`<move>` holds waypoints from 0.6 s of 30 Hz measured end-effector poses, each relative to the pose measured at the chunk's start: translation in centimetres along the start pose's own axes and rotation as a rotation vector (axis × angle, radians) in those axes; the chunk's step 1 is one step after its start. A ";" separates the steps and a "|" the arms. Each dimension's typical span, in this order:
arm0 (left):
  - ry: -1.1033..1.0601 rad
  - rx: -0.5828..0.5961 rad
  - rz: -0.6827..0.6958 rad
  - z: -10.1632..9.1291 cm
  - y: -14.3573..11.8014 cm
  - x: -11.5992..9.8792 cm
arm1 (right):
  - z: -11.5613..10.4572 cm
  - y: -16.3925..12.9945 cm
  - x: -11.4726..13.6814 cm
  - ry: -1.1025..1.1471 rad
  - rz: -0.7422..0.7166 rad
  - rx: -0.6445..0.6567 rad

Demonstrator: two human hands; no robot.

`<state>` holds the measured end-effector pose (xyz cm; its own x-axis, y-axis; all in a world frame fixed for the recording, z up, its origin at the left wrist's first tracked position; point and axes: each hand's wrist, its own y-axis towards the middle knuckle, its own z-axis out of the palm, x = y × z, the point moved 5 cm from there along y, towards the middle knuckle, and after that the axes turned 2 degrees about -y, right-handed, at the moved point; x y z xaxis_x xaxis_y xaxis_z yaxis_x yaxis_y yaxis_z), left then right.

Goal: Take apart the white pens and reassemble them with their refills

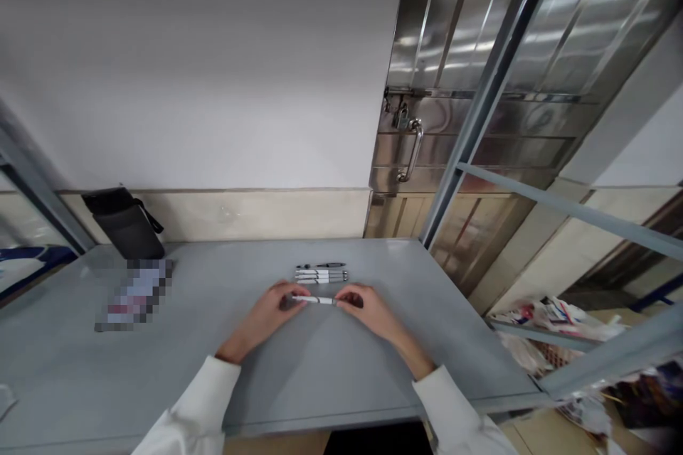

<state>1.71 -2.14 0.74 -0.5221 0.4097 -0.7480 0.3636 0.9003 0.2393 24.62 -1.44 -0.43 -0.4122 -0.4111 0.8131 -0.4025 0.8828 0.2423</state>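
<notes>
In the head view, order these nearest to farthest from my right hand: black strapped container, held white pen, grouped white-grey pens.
1. Held white pen: touching your right hand.
2. Grouped white-grey pens: just beyond, leftward.
3. Black strapped container: far left, toward the rear.

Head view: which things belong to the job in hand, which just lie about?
Job, likely:
white pen, held by left hand and right hand
pens lying just beyond it

Just lying about:
dark strapped container
pixelated item, unidentifiable
plastic bags, right

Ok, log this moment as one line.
left hand: pinching left end of white pen | right hand: pinching its right end | other pens: beyond, on grey table
</notes>
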 end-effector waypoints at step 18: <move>0.056 0.148 0.121 0.9 -1.6 -1.3 | -0.1 -1.6 1.9 -0.026 -0.084 0.080</move>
<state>2.50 -4.19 0.76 -0.5079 0.5249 -0.6830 0.5337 0.8141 0.2288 24.57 -3.63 0.82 -0.3949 -0.4899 0.7772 -0.5005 0.8241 0.2652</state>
